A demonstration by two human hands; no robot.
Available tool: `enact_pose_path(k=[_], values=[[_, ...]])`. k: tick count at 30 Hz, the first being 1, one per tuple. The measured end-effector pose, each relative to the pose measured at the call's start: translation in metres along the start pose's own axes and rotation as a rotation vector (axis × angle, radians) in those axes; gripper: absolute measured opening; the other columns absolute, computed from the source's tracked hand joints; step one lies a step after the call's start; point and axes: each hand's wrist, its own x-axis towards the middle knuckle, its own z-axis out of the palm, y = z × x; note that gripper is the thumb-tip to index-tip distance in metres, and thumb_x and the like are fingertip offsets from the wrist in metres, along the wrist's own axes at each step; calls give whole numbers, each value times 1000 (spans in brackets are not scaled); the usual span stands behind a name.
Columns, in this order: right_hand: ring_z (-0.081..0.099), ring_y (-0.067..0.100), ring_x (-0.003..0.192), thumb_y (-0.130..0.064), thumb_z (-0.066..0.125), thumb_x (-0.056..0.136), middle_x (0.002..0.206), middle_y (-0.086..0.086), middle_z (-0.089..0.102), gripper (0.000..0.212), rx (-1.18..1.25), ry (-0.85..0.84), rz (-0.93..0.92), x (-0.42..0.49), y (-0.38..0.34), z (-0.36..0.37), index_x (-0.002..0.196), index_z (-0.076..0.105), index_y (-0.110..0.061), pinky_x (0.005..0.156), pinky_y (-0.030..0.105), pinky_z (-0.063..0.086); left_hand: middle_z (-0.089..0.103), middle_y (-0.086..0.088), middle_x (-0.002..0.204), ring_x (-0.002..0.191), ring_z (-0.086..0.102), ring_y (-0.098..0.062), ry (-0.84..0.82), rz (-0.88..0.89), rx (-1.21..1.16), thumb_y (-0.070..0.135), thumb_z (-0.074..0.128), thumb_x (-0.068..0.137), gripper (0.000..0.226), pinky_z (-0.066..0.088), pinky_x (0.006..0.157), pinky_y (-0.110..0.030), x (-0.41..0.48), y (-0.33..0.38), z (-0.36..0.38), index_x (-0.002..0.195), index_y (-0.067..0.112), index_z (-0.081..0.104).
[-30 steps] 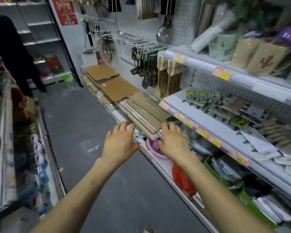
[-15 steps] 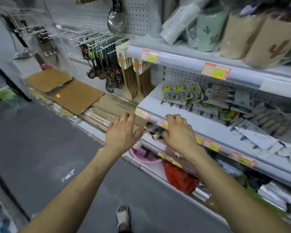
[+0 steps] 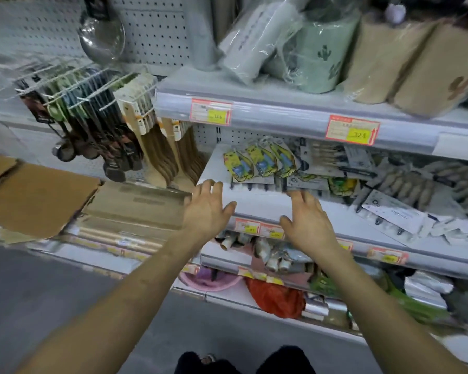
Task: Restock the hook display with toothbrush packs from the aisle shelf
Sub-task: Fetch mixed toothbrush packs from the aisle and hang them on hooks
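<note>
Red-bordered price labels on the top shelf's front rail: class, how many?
2. One label sits near the left end of the rail; the other is further right, below the beige rolls. Others may lie out of frame.

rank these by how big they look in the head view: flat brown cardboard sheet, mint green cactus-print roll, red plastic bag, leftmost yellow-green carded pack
1. flat brown cardboard sheet
2. mint green cactus-print roll
3. red plastic bag
4. leftmost yellow-green carded pack
They sit at different depths, so real sizes are unsure.
</note>
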Motion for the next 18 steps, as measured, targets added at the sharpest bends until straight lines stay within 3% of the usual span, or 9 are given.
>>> enact_pose_path(k=[12, 18], values=[[52, 33, 125, -30, 58, 101, 139, 12, 51, 54, -35, 7, 27, 43, 15, 26, 150, 43, -13, 95, 47, 51, 51, -16, 148, 141, 42, -37, -133, -69, -66, 54, 44, 104, 61, 35, 114, -57, 135, -15, 62, 147, 11, 39], [53, 35, 122, -29, 57, 100, 136, 14, 52, 52, -74, 5, 38, 60, 25, 31, 148, 45, -12, 93, 47, 51, 55, -14, 146, 141, 43, -34, -88, -169, -214, 68, 45, 98, 81, 27, 118, -57, 177, -5, 90, 154, 11, 33]])
